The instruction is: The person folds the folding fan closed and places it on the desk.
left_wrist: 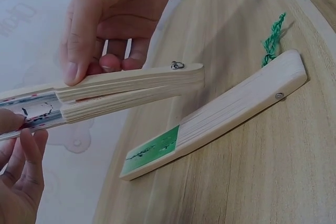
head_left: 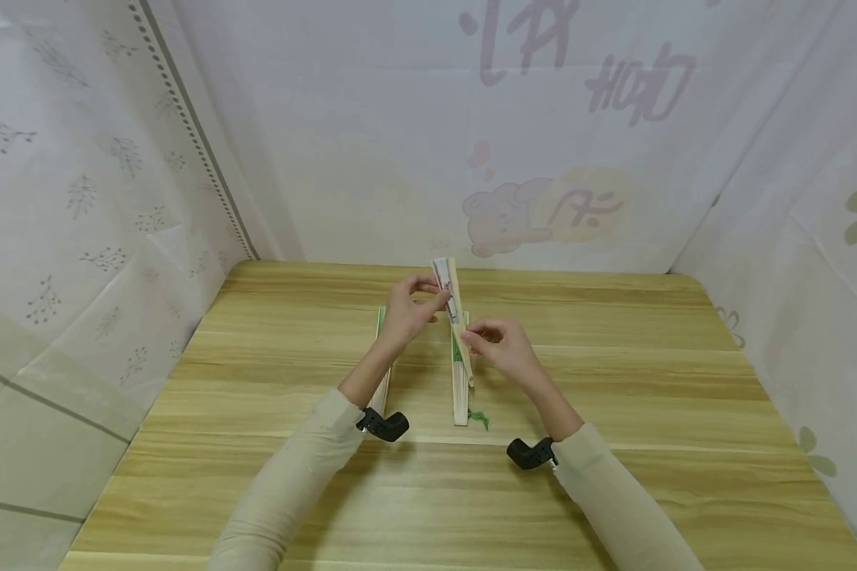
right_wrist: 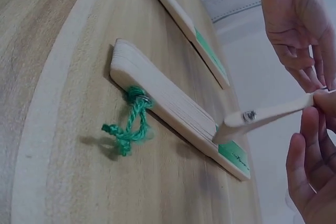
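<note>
Both hands hold a folding fan (head_left: pixel 449 295) in the air, its white printed leaf nearly folded between pale wooden ribs. My left hand (head_left: pixel 409 312) pinches it at the leaf, near the upper end. Lower down, my right hand (head_left: pixel 501 346) pinches the ribs between thumb and fingers. In the left wrist view the ribs (left_wrist: pixel 131 88) stand slightly parted, with a metal ring at the pivot. Beneath it a folded green fan (head_left: pixel 460 390) with a green tassel (right_wrist: pixel 131 129) lies on the table. A second folded green fan (right_wrist: pixel 173 11) lies to its left, partly behind my left arm.
The wooden table (head_left: pixel 650 381) reaches back to a pale curtain (head_left: pixel 371 143) with printed letters and a bear. Patterned cloth hangs on the left and right sides. A black wrist camera (head_left: pixel 384 425) sits on the left wrist, another (head_left: pixel 532 453) on the right.
</note>
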`<action>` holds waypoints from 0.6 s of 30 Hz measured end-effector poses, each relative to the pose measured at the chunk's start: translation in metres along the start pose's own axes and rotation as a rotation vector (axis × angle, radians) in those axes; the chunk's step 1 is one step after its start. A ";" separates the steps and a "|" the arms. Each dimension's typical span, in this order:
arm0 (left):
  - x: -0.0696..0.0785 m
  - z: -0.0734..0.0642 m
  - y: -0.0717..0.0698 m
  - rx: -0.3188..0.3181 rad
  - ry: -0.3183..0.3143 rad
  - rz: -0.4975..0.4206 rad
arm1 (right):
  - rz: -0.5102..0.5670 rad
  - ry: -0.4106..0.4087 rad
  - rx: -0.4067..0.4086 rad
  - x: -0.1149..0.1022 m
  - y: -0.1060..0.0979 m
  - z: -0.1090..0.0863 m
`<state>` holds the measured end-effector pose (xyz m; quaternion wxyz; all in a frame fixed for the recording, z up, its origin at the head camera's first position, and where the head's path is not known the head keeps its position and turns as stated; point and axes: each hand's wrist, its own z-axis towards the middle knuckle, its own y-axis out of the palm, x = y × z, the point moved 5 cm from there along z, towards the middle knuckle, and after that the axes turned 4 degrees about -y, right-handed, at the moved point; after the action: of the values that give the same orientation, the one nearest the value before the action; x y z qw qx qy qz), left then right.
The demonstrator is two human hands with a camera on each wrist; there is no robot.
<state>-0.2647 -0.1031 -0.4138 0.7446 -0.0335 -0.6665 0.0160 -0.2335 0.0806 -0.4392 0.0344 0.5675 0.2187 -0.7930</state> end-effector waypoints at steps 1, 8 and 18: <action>0.000 0.000 0.000 0.002 -0.001 -0.001 | -0.010 -0.004 0.002 -0.002 0.000 0.000; -0.004 0.002 -0.001 0.028 -0.041 -0.021 | -0.107 -0.033 0.033 -0.028 0.004 0.001; -0.004 0.003 0.000 0.003 -0.064 -0.061 | -0.222 -0.073 0.089 -0.016 0.007 0.006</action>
<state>-0.2676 -0.1037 -0.4172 0.7232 -0.0116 -0.6905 -0.0047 -0.2313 0.0687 -0.4249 -0.0706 0.5115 0.2435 -0.8210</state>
